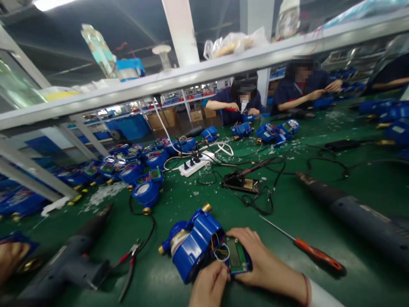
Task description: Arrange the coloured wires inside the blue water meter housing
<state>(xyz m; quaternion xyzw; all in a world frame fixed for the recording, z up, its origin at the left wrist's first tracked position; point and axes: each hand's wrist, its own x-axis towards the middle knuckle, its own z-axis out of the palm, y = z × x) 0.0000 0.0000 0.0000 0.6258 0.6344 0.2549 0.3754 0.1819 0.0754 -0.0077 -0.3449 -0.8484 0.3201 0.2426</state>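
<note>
A blue water meter (pixel 198 243) with brass end fittings lies tilted on the green table, its side open and thin coloured wires coming out. My right hand (pixel 266 262) grips a green circuit board with a display (pixel 236 256), set in a blue frame, thumb and fingers at its edges. Loops of wire (pixel 220 251) run between meter and board. Just below the wires, my left hand (pixel 209 283) is closed at the board's near-left corner; what its fingertips pinch is hidden.
An orange-handled screwdriver (pixel 319 253) and a heat gun (pixel 358 213) lie on the right. Pliers (pixel 131 264) and another heat gun (pixel 70 256) lie left, near a co-worker's hand (pixel 12 258). Beyond are a soldering iron (pixel 252 170), a power strip (pixel 196 164) and several meters (pixel 147 192).
</note>
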